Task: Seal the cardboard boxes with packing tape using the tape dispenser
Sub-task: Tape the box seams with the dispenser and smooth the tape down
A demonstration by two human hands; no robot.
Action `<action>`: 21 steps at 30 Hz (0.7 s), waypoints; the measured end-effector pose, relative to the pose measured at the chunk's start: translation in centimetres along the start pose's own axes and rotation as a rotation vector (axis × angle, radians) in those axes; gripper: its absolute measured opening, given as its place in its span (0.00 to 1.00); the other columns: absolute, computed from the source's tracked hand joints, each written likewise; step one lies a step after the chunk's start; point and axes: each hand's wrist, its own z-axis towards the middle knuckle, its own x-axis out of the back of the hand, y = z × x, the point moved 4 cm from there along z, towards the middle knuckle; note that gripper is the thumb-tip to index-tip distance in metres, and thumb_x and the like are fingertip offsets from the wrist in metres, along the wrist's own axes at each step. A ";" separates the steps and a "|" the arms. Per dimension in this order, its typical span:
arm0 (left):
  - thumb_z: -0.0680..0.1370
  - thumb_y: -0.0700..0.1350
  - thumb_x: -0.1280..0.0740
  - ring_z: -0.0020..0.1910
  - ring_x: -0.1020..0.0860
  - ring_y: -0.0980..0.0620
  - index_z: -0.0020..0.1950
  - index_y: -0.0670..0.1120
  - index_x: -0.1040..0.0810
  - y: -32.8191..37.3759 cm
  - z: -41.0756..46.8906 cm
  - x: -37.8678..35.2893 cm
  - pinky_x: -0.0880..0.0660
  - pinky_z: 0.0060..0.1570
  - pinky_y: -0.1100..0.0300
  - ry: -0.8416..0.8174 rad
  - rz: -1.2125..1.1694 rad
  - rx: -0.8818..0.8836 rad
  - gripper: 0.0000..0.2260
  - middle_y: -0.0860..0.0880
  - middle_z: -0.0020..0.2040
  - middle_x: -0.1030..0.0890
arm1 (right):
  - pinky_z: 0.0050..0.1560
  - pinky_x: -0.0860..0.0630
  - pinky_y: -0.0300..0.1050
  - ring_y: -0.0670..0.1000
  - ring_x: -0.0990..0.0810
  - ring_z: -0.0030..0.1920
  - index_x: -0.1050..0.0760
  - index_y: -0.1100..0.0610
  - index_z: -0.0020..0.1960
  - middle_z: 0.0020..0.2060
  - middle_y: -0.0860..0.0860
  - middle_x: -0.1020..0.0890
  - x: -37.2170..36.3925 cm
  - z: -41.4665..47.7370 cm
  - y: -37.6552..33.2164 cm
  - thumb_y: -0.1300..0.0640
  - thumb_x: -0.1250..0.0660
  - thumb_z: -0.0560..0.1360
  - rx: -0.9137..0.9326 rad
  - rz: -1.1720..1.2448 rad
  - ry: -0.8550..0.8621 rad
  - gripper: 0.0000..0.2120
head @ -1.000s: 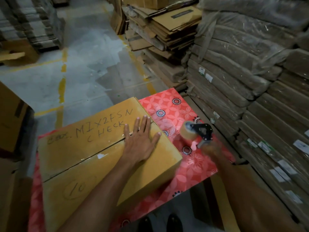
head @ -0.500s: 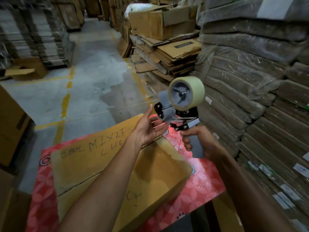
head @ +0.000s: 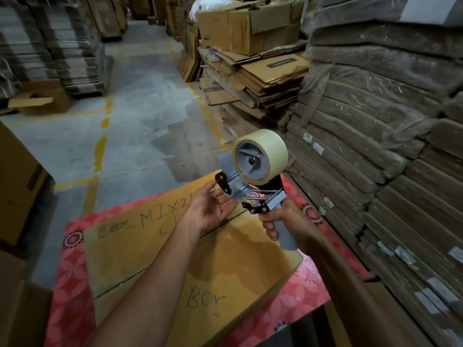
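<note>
A closed brown cardboard box (head: 155, 249) with handwritten marker lettering lies on a red flowered table cover (head: 295, 294); its centre seam shows no tape. Above the box's far right corner my right hand (head: 280, 221) grips the grey handle of a tape dispenser (head: 253, 194), held upright with its roll of clear tape (head: 260, 156) on top. My left hand (head: 213, 209) is palm up, fingers relaxed, its fingertips touching the dispenser's front end below the roll.
Wrapped stacks of flat cardboard (head: 375, 146) rise close on the right. Loose flattened boxes (head: 258, 78) pile up behind the table. A concrete aisle with yellow lines (head: 100, 151) runs ahead, and brown boxes (head: 17, 186) stand at the left edge.
My right hand picked the dispenser up from the table and raised it over the box. My left hand left the box top and came up, palm up, to the dispenser's front.
</note>
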 end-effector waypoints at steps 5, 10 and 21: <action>0.79 0.37 0.33 0.27 0.18 0.48 0.44 0.37 0.23 0.6 0.9 0.1 0.18 0.35 0.56 0.125 0.103 0.016 0.05 0.43 0.31 0.20 | 0.30 0.31 0.43 0.51 0.30 0.28 0.28 0.61 0.45 0.30 0.52 0.26 0.1 0.2 -0.9 0.64 0.31 0.75 0.039 -0.062 0.032 0.05; 0.77 0.30 0.37 0.26 0.27 0.51 0.30 0.40 0.20 3.0 2.4 0.0 0.32 0.19 0.65 0.134 0.353 -0.138 0.17 0.42 0.33 0.24 | 0.29 0.31 0.43 0.50 0.29 0.28 0.27 0.62 0.45 0.30 0.53 0.26 0.3 0.2 -1.5 0.65 0.32 0.76 0.035 -0.119 0.072 0.04; 0.73 0.38 0.24 0.26 0.21 0.52 0.40 0.36 0.16 11.2 7.4 0.1 0.24 0.29 0.63 0.217 0.928 -0.318 0.06 0.42 0.34 0.18 | 0.31 0.35 0.48 0.53 0.30 0.27 0.20 0.58 0.37 0.31 0.58 0.23 2.6 -1.8 3.4 0.55 0.27 0.61 -0.046 -0.031 0.258 0.08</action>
